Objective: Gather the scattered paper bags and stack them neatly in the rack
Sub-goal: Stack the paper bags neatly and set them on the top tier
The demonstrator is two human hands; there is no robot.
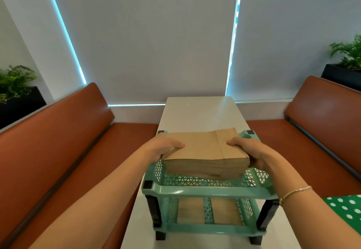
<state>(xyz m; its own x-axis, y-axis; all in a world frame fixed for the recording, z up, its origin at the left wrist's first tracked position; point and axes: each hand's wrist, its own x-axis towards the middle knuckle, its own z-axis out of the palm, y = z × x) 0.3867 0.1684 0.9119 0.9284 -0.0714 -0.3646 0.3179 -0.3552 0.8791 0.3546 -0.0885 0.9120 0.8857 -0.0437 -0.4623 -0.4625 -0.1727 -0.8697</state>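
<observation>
Brown kraft paper bags (205,155), flat and thickly stacked, are sitting on the top tier of the mint-green lattice rack (211,191), which is standing on the near end of the white tabletop (201,111). The left hand (166,148) and right hand (252,154) are clasping the stack's two sides, fingers (235,143) curled closed over its upper edges. More brown paper is lying on the lower tier.
</observation>
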